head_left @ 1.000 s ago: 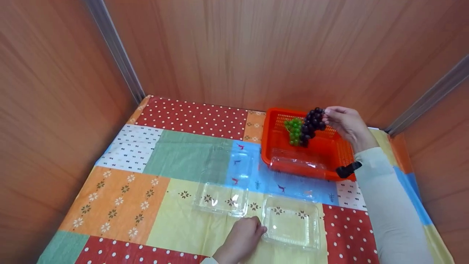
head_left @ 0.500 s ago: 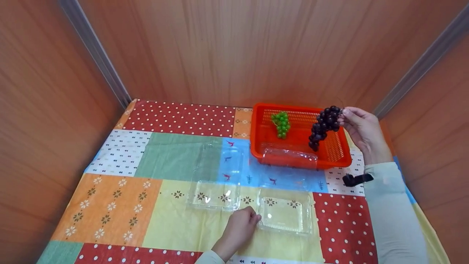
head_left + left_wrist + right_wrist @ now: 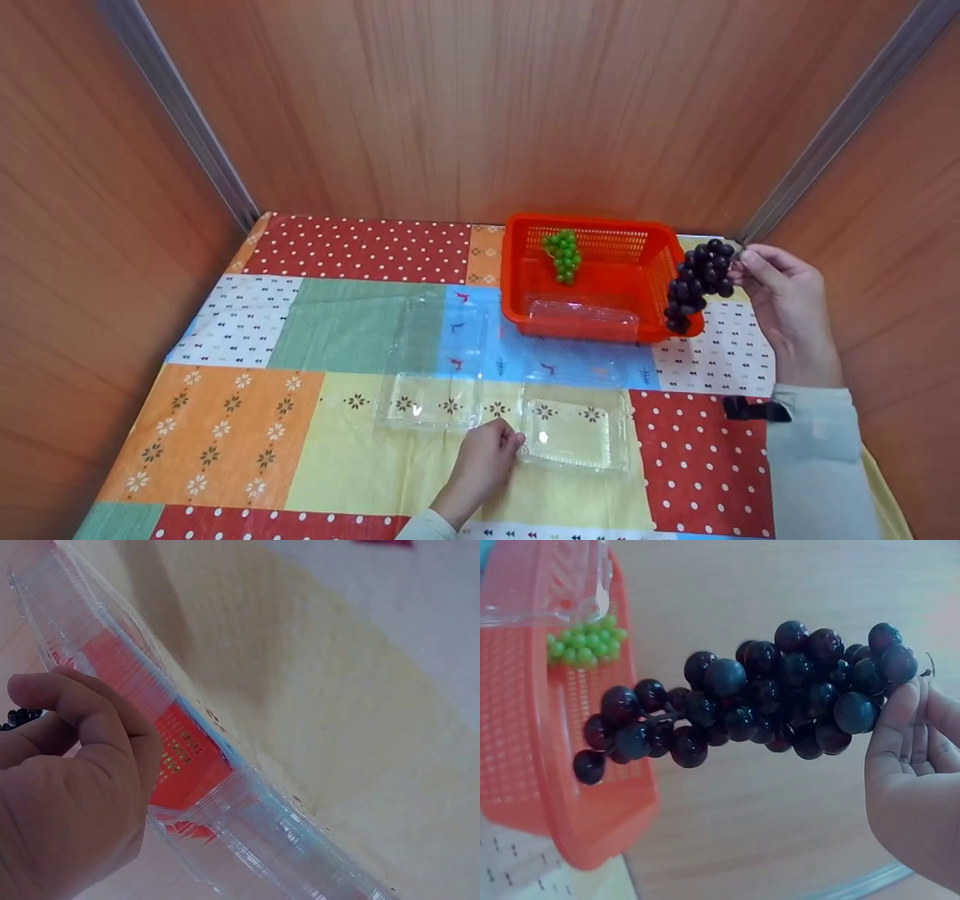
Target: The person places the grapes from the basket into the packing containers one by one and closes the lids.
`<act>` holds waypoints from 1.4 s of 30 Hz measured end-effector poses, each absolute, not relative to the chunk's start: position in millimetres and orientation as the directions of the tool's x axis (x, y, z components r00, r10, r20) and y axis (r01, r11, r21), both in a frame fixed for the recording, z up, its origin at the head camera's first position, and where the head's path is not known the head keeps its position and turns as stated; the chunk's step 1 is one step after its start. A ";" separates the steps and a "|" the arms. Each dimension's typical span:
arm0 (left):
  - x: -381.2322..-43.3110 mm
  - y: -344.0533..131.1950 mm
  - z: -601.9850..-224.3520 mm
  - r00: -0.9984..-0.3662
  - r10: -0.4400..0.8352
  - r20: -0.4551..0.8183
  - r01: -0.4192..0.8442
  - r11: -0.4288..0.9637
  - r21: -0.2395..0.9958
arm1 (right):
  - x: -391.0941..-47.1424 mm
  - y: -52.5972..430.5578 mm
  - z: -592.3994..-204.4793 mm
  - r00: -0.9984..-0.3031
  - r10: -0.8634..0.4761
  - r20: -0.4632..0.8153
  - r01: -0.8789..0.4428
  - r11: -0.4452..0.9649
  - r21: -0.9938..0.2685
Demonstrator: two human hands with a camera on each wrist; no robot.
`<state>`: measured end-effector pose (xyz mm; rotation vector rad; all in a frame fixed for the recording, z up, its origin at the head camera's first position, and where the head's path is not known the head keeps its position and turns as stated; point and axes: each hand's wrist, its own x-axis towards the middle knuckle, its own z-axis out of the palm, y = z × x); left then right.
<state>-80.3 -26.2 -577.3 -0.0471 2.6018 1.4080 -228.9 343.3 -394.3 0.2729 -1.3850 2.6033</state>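
My right hand (image 3: 791, 304) pinches the stem end of a bunch of dark purple grapes (image 3: 697, 285), which hangs tilted over the right rim of the orange-red basket (image 3: 508, 300). The right wrist view shows these dark grapes (image 3: 765, 694) with thumb and fingertips at their stem. Inside the basket lies a small bunch of green grapes (image 3: 564, 259). Loosely curled, my left hand (image 3: 480, 461) rests at the near left corner of a clear plastic clamshell box (image 3: 574, 435). In the left wrist view a gap shows between finger and thumb of the left hand (image 3: 82, 772).
Left of that box stands another clear clamshell box (image 3: 431, 401), its lid raised too. The right box's raised lid (image 3: 585, 319) overlaps the basket's front. A patchwork cloth (image 3: 360, 322) covers the table, with wooden panels (image 3: 360, 112) at the back and sides.
My right hand has moved right with the dark grapes, from over the middle of the basket to its right rim. The left hand stays by the box. The head view has shifted slightly.
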 end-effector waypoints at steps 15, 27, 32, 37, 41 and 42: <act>-87.2 -25.3 -574.2 -0.966 0.054 -0.251 -0.200 0.458 0.866 | -170.4 316.7 -412.7 -0.974 -0.069 0.215 -0.196 -0.209 -0.958; -88.9 -20.3 -578.3 -0.962 0.070 -0.263 -0.217 0.386 0.897 | -174.6 285.3 -435.4 -0.996 -0.051 0.070 -0.070 -0.002 -0.998; -87.5 -19.6 -581.8 -0.966 0.068 -0.251 -0.208 0.375 0.903 | -176.8 272.6 -446.1 -0.996 -0.083 0.041 -0.046 0.057 -0.997; -88.3 -20.7 -582.8 -0.968 0.076 -0.239 -0.194 0.380 0.904 | -178.4 261.2 -458.8 -0.992 -0.121 0.016 -0.027 0.088 -0.996; -89.9 -22.1 -583.4 -0.970 0.077 -0.232 -0.185 0.393 0.901 | -177.2 247.2 -468.0 -0.988 -0.155 0.002 -0.014 0.076 -0.997; -90.2 -22.5 -583.5 -0.971 0.077 -0.228 -0.180 0.396 0.900 | -176.7 242.9 -469.9 -0.986 -0.165 0.001 -0.014 0.074 -0.997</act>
